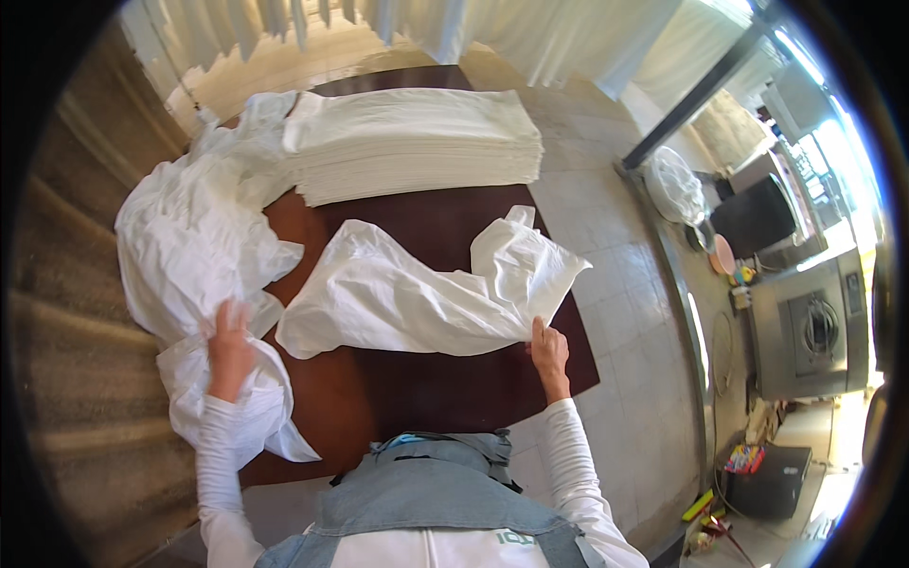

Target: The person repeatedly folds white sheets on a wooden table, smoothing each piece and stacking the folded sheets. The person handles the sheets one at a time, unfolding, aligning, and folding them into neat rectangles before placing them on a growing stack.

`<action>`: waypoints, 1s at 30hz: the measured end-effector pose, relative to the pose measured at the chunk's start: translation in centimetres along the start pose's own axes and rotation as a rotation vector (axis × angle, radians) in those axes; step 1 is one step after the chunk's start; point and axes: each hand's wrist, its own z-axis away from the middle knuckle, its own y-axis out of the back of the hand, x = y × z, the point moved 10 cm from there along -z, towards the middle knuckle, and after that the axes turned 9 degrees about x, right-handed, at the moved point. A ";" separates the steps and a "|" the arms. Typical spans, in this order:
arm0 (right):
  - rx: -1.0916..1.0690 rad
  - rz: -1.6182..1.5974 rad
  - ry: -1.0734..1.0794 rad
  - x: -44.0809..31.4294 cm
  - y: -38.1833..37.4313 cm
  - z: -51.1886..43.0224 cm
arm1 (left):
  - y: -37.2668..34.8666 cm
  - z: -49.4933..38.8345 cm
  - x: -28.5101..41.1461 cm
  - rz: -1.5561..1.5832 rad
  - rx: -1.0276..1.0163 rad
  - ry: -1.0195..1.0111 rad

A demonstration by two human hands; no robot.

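Observation:
A loose white cloth (pixel 419 305) lies crumpled across the middle of a dark red-brown table (pixel 454 390). My right hand (pixel 549 351) pinches its near right edge between thumb and fingers. Blurred by motion, my left hand (pixel 231 351) is over the near part of a large heap of rumpled white cloth (pixel 199 241) along the table's left side; whether it grips any of it cannot be told. At the far side stands a thick, neat stack of folded white cloths (pixel 419 142), touching the heap.
White cloths hang (pixel 554 35) beyond the table. A brown corrugated surface (pixel 85 284) borders the left. On the right, past a tiled floor (pixel 625 305), are a grey post (pixel 699 85), a white-lined tub (pixel 675 184), a pink basin (pixel 721 254) and a front-loading machine (pixel 813 326).

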 end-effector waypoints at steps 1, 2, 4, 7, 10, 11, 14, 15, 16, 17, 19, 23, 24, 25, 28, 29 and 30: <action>0.035 0.003 -0.096 0.9 0.9 0.3 | 2.1 -1.7 6.8 0.558 0.193 -0.109; 0.121 0.011 -0.030 -0.1 2.1 0.6 | 2.2 -2.9 13.4 0.805 0.229 -0.147; 0.261 -0.222 0.034 -2.0 3.9 1.8 | 3.5 -4.2 26.8 1.000 0.207 -0.450; 0.320 -0.677 0.101 -3.4 5.2 4.6 | 3.9 -5.8 39.6 1.073 0.072 -0.662; 0.155 -1.038 -0.064 -0.8 3.6 7.7 | 2.2 -6.4 44.8 1.035 -0.362 -0.662; 0.075 -1.080 -0.038 -0.4 2.9 8.9 | 1.5 -6.4 45.4 0.975 -0.552 -0.645; -0.279 -1.055 -0.456 3.2 -4.6 12.5 | 7.0 -11.5 42.8 1.619 -0.483 -0.312; -0.317 -1.003 -0.739 5.2 -7.1 14.0 | 7.9 -12.8 42.3 1.819 -0.628 -0.163; -0.266 -1.173 -0.789 4.9 -8.3 13.7 | 9.5 -14.7 40.5 1.932 -0.595 -0.090; -0.254 -1.459 -0.573 2.3 -8.2 11.7 | 11.0 -16.6 38.0 2.038 -0.542 -0.040; -0.205 -1.806 -0.381 -0.7 -7.6 9.0 | 11.7 -20.1 30.4 2.027 -0.291 0.197; -0.219 -2.054 -0.355 -4.0 -4.9 5.4 | 5.3 -24.1 18.9 2.232 -0.226 0.447; -0.383 -2.146 -0.075 -6.6 -2.3 5.0 | 0.9 -22.4 15.8 2.098 -0.253 0.594; -0.220 -2.093 -0.674 -3.5 -5.0 5.1 | -3.2 -19.9 13.3 1.999 -0.284 0.646; -0.762 -1.956 -0.018 -9.9 -1.3 7.9 | -16.8 -6.6 7.5 1.809 -0.463 1.048; -0.806 -1.694 0.157 -10.9 -1.3 9.1 | -20.6 -1.5 5.7 1.664 -0.546 1.180; -0.960 -1.362 0.020 -10.8 -4.5 11.8 | -22.9 2.3 4.1 1.488 -0.566 1.078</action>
